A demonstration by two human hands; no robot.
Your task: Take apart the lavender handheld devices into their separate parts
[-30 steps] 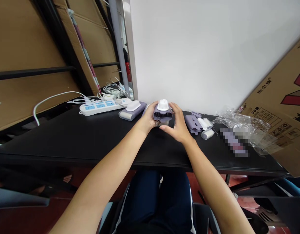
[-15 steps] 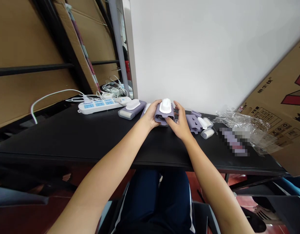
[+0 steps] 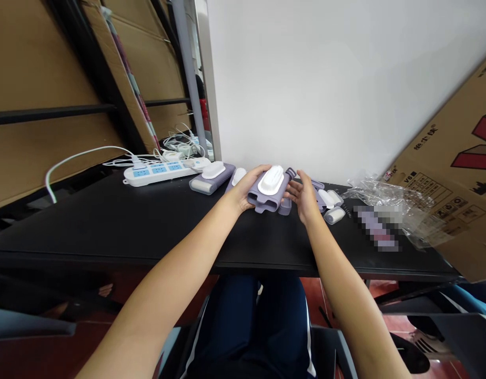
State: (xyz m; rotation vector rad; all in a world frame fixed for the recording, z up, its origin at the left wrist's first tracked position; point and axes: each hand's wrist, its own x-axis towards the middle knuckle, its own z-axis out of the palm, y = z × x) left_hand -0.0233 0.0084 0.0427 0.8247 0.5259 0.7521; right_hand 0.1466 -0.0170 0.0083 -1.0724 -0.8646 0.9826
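A hollow purple plastic housing [image 3: 262,200], topped by a white oval piece [image 3: 271,180], is held above the black table. My left hand [image 3: 245,192] grips it from the left, and its open end faces me, slightly tilted. To its right, my right hand [image 3: 305,199] is open, palm turned towards the housing, with fingertips close to its side; whether they touch I cannot tell. A small purple looped part [image 3: 291,173] shows behind the housing's right corner. Beneath the right fingers lies another purple piece [image 3: 284,207], partly hidden.
Left of my hands stands a purple unit with a white oval top [image 3: 213,170], beside a white power strip [image 3: 164,171] with cables. On the right lie small clear-capped white parts [image 3: 334,215], crumpled clear plastic [image 3: 388,197] and a large cardboard box [image 3: 436,205]. A white wall rises behind.
The housing has tilted and turned, so its white top leans to the right. My right hand has come off its front edge and shifted right, fingers now spread.
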